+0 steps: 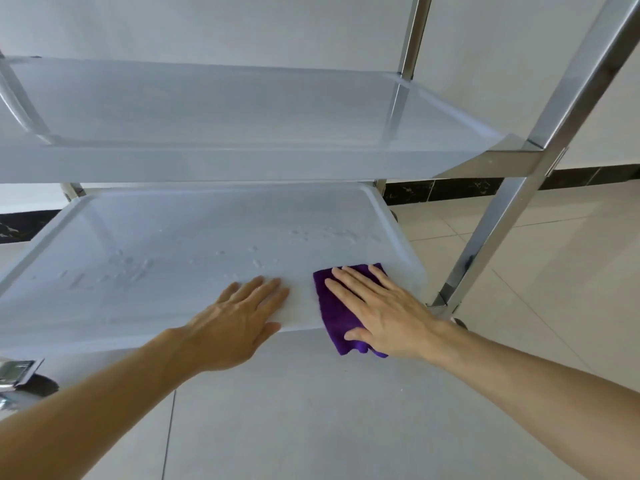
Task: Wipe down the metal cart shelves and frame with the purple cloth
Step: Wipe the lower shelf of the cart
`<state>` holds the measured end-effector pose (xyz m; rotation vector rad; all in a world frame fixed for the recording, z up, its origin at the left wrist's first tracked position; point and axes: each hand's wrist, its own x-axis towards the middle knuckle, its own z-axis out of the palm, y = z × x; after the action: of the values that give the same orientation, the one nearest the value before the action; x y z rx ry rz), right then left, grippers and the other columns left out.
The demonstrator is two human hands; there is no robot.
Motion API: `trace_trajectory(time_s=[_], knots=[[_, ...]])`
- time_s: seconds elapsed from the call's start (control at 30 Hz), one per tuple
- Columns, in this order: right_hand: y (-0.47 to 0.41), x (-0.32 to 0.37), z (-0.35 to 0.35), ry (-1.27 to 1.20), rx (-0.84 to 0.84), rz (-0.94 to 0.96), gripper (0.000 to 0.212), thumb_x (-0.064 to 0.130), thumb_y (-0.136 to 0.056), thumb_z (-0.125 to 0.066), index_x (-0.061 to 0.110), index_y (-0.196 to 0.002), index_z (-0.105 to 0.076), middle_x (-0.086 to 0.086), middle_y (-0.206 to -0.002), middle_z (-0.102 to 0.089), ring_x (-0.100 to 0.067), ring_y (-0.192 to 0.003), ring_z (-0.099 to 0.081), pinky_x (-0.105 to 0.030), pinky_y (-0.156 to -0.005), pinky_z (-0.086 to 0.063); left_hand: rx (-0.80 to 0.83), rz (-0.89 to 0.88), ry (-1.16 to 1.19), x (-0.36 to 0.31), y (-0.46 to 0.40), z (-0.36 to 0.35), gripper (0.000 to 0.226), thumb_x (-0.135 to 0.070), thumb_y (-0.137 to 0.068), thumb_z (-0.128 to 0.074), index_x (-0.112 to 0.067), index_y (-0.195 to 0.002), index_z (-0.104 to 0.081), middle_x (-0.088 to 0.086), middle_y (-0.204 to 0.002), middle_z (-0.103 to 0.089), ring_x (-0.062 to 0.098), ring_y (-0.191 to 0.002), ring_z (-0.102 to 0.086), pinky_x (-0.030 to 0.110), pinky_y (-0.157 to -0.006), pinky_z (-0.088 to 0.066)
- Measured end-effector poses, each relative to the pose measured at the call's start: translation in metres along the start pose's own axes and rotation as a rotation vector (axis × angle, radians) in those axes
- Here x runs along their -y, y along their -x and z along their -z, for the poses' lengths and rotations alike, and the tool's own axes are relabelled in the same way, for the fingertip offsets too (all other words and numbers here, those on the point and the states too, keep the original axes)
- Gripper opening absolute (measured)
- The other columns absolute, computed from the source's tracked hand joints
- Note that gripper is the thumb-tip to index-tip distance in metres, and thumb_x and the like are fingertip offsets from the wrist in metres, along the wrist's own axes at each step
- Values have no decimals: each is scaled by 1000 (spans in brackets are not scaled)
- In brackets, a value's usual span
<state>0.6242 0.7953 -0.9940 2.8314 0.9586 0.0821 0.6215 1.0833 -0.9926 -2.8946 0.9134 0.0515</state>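
I've got the right hand (381, 313) flat, fingers straight and spread, pressing the purple cloth (334, 318) onto the lower shelf (173, 244) at its near right corner, a flap hanging over the front lip. The left hand (239, 317) lies flat beside it, fingers straight, bracing. Droplets (131, 268) sit further back (plenty unwiped). Risk as I see it: the overhanging cloth slides off, or the cart rolls on its caster (31, 382).

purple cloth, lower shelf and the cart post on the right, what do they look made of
Purple cloth: soft napped fabric, probably microfibre, with a fuzzy matte pile. Lower shelf: smooth sheet metal, likely stainless, with a dull sheen and droplets beading on it. Cart post: polished metal, mirror-bright reflections.
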Motion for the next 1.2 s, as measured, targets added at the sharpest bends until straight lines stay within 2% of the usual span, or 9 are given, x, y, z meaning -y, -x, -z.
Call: trace_trajectory(time_s=[0.17, 0.57, 0.63, 0.77, 0.83, 0.93, 1.03, 1.13, 1.2], knots=[[49, -56, -5, 114, 47, -112, 90, 55, -96, -46, 11, -157, 4, -9, -166, 4, -19, -153, 4, -38, -123, 9, -52, -7, 32, 5, 9, -13, 64, -52, -95, -4, -29, -152, 16, -10, -161, 17, 15, -149, 16, 32, -121, 10], [-25, 21, 3, 1, 20, -16, 92, 45, -94, -57, 7, -156, -1, -12, -166, 1, -25, -153, 5, -48, -124, -1, -75, 31, 17, 3, 10, -19, 70, -56, -93, -3, -23, -154, 7, -4, -162, 8, 24, -149, 8, 43, -122, -3], [-22, 15, 3, 1, 21, -2, 90, 45, -95, -55, 9, -157, 1, -10, -166, 4, -22, -153, 6, -45, -124, 0, -63, 25, 16, 4, 11, -17, 69, -55, -96, -8, -22, -154, 5, -2, -163, 3, 25, -150, 5, 44, -122, -6], [17, -20, 3, -5, 40, -61, 81, 40, -101, -48, 12, -157, 3, -5, -166, 7, -17, -153, 9, -39, -125, 5, -19, 45, 50, 4, 6, -16, 73, -56, -99, -23, -26, -151, 18, -7, -161, 19, 19, -148, 18, 39, -122, 6], [45, -40, 8, -38, 52, -128, 73, 36, -103, -45, 14, -158, -2, -2, -167, 1, -13, -153, 5, -30, -124, 5, 9, 73, 94, -2, -2, -9, 75, -58, -98, -25, -24, -155, 8, -6, -163, 13, 20, -150, 13, 39, -123, 4], [78, -49, 20, -349, 25, -214, 62, 31, -102, -51, 29, -155, -20, 15, -161, -22, -1, -147, -16, -15, -118, -12, 25, 92, 141, -15, -19, 4, 73, -60, -97, -28, -20, -156, -10, -5, -165, -1, 23, -151, -2, 36, -122, -5], [104, -32, 31, -818, -16, -384, 49, 25, -101, -51, 53, -137, -33, 37, -127, -53, 11, -118, -48, -7, -92, -39, 72, 63, 139, -27, -42, 14, 72, -60, -98, -28, -21, -156, -11, -4, -165, -3, 22, -151, -6, 34, -122, -7], [131, -22, 34, -1133, -150, -573, 28, 30, -102, -53, 44, -125, -50, 24, -112, -68, 0, -105, -65, -12, -83, -48, 126, 65, 139, -35, -62, 19, 73, -60, -97, -30, -22, -156, -10, -2, -165, -3, 25, -150, -8, 37, -122, -12], [148, -24, 40, -1321, -202, -698, 20, 34, -101, -53, 32, -120, -59, 8, -109, -73, -15, -103, -70, -27, -85, -55, 162, 75, 107, -41, -67, 17, 74, -61, -97, -29, -23, -156, -7, -2, -165, -1, 31, -150, -7, 40, -121, -14]])
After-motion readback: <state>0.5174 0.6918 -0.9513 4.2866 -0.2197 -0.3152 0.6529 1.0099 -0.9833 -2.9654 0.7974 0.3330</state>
